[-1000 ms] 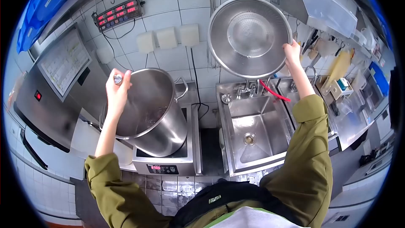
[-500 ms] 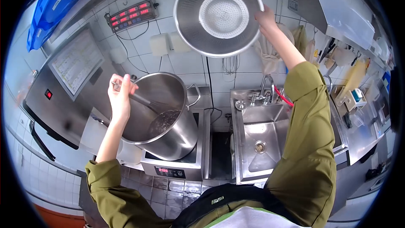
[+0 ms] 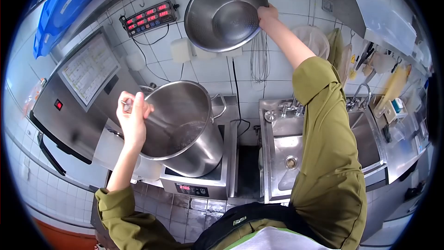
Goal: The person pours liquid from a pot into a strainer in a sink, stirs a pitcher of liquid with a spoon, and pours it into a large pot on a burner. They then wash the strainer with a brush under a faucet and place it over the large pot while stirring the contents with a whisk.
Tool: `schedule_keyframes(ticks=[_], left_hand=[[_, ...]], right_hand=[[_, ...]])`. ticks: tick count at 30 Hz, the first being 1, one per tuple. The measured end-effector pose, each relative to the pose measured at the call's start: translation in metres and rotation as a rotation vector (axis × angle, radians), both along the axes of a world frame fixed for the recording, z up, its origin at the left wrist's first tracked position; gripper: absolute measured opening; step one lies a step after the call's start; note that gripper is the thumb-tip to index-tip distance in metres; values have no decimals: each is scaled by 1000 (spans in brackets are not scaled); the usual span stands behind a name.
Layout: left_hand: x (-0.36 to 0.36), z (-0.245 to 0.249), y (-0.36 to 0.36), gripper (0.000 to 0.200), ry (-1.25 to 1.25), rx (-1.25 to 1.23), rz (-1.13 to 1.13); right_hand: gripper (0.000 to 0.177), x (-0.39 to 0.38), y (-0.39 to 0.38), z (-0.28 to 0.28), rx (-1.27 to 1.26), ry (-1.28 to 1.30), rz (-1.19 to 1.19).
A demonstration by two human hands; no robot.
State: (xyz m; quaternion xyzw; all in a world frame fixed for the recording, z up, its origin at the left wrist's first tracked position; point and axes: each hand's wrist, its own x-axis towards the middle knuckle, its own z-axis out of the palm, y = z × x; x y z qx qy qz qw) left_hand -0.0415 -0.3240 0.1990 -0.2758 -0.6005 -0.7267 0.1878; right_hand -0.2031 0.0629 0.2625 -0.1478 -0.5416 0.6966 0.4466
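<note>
My left hand (image 3: 133, 118) is closed around the handle of a whisk (image 3: 159, 121), which slants down into a tall stainless steel stockpot (image 3: 199, 156). The whisk's lower end is blurred, and dark liquid lies at the bottom of the pot. Under the pot is an induction cooker (image 3: 196, 189) with a lit red display. Raised high near the tiled wall, my right hand (image 3: 268, 16) grips the rim of a large metal colander (image 3: 231, 21). The colander is tilted, with its hollow side facing me.
Right of the cooker is a steel sink (image 3: 277, 155) with taps. A multi-display timer (image 3: 150, 18) and a hanging wire whisk (image 3: 260, 60) are on the wall. A steel machine (image 3: 111, 83) stands left of the pot; a blue container (image 3: 60, 14) sits above it.
The colander in my right hand has shifted left and tilted further. My left hand keeps hold of the whisk, whose lower end now looks smeared by motion.
</note>
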Motion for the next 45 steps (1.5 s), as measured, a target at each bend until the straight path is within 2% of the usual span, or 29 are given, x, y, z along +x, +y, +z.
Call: schedule_keyframes(ticks=[3, 5, 9, 12, 16, 21, 23, 25, 27, 28, 30, 31, 33, 34, 36, 40, 42, 44, 45], left_hand=[[-15, -23, 6, 23, 64, -115, 27], [-21, -30, 8, 24, 51, -165, 100], [-2, -15, 0, 24, -17, -198, 107], [16, 1, -3, 23, -19, -157, -25], [12, 0, 7, 22, 13, -123, -72], [-10, -22, -5, 26, -5, -249, 137], [-4, -22, -16, 26, -2, -187, 197], [12, -10, -9, 25, -12, -149, 188], [27, -2, 3, 24, -46, -100, 127], [27, -1, 9, 22, -43, -76, 88], [22, -6, 22, 21, -13, -83, 73], [17, -11, 27, 22, 21, -119, 85], [-4, -36, 25, 21, 156, -287, 189], [-12, -46, 23, 22, 165, -335, 255], [-28, -56, 13, 24, 240, -415, 415], [-8, -25, 7, 23, 62, -299, 339], [6, -7, 9, 23, 1, -276, 238], [15, 7, 16, 22, -80, -207, 131], [14, 10, 19, 22, -81, -145, 106]], right_hand=[[36, -17, 6, -7, 4, -12, -85], [36, -14, 5, -9, 8, -13, -45], [37, -33, 14, -19, 22, 5, -57], [35, -13, 11, -13, -55, 68, 65], [31, -4, 0, 0, -32, -31, 126], [32, -7, 5, 0, -26, -123, 151], [33, -41, 39, -17, 262, -190, 180], [36, -33, 62, -21, 1025, -314, 26], [40, -16, 76, -19, 1617, -329, -139], [41, -12, 73, -19, 1584, -272, -115], [37, -13, 66, -14, 1050, -417, 187], [31, -28, 82, -20, 865, -369, 294], [27, -18, 68, -19, 642, -358, 342], [34, -5, 63, -15, 394, -281, 501], [40, -26, 81, -13, 184, -339, 398], [51, 27, 56, -6, 384, -232, 71], [31, 37, 49, -10, 504, -100, -111], [32, 67, 30, -19, 441, 197, -66], [31, 76, 25, -24, 530, 281, -69]])
